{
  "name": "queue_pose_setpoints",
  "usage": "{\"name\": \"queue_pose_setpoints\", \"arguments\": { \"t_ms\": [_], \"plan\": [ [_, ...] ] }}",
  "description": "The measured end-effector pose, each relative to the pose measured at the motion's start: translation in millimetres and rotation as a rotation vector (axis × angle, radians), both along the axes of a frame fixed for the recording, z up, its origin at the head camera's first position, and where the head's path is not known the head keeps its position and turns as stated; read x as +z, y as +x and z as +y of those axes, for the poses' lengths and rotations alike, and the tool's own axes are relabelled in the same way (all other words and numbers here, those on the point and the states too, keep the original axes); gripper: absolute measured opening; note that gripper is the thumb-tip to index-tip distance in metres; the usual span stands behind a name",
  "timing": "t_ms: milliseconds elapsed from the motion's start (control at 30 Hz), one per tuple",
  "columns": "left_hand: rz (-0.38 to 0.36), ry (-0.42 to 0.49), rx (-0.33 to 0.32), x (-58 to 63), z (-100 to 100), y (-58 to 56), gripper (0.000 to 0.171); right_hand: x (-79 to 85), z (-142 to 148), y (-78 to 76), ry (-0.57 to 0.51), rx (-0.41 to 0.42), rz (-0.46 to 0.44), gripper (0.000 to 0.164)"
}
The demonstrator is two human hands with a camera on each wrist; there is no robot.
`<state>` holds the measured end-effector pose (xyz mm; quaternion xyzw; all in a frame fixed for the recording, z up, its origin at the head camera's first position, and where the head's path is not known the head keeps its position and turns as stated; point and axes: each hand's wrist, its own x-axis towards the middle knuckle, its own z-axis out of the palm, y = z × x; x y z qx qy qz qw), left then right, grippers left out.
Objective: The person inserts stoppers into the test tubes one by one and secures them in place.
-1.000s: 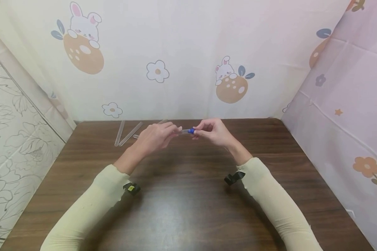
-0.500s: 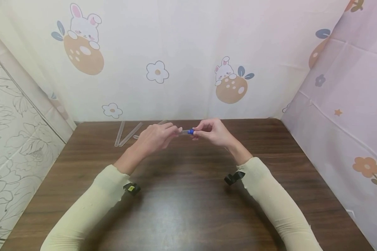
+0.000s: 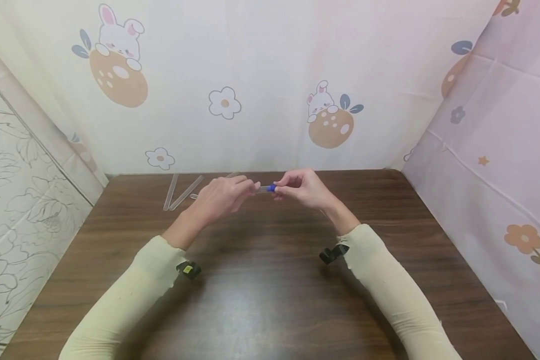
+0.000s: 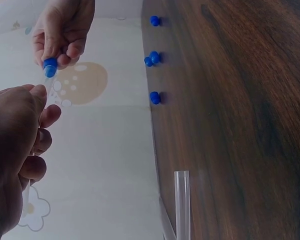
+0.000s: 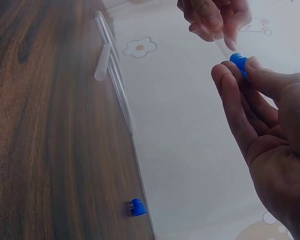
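I'm gripping the clear tube (image 3: 263, 189) in my left hand (image 3: 225, 196) above the surface (image 3: 261, 280), my right hand (image 3: 309, 191) is pinching the blue cap (image 4: 49, 69) at its end, and straight alignment is probably mattering most!

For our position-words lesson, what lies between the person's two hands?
In the head view, a clear tube juts from the left hand to a blue cap pinched by the right hand.

No text, brand or number can be read in any of the three views. The one label that shows is a small yellow sticker (image 3: 188, 269) on the black left wrist camera (image 3: 196, 272), seen from the head; anything on it is too small to make out.
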<state>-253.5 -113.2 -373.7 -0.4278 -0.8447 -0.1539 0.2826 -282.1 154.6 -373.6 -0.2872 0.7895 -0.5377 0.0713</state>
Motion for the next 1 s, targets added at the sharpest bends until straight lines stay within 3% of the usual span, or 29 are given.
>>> {"name": "queue_pose_setpoints", "arguments": {
  "t_ms": [500,1000],
  "plan": [
    [-0.049,0.015,-0.008,-0.2,1.6,-2.4,0.012,1.2,6.8,-2.9,0.013,0.045,-0.025,0.015],
    [-0.030,-0.023,-0.007,4.2,-0.1,-1.6,0.012,9.8,4.4,1.5,0.116,0.062,0.106,0.010]
  ]
}}
